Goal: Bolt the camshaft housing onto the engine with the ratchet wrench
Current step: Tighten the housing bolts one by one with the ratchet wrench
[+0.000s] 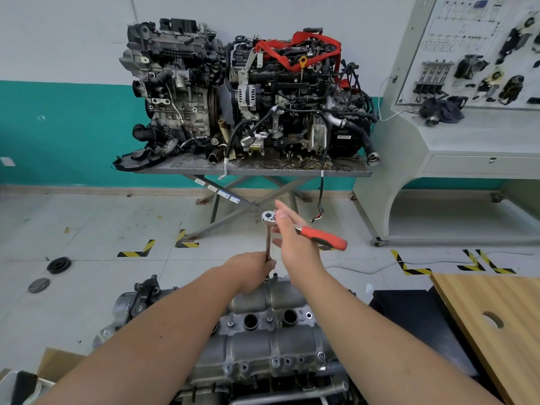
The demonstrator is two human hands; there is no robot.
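Observation:
The grey camshaft housing (263, 340) lies on the engine right below me, with several bolts along its near edge and two round holes in its middle. A ratchet wrench (321, 236) with a red handle stands on a long extension bar (268, 244) over the housing's far edge. My left hand (254, 268) grips the lower part of the bar, just above the socket. My right hand (292, 244) reaches across the ratchet head, fingers spread and stretched out, touching the wrench near its head without closing round the handle.
Two complete engines (248, 92) sit on a scissor lift table (254, 169) straight ahead by the wall. A grey training panel (467, 83) stands at right. A wooden board (496, 317) lies at near right. Cardboard (58, 363) lies at near left, round rubber parts (58, 265) on the floor.

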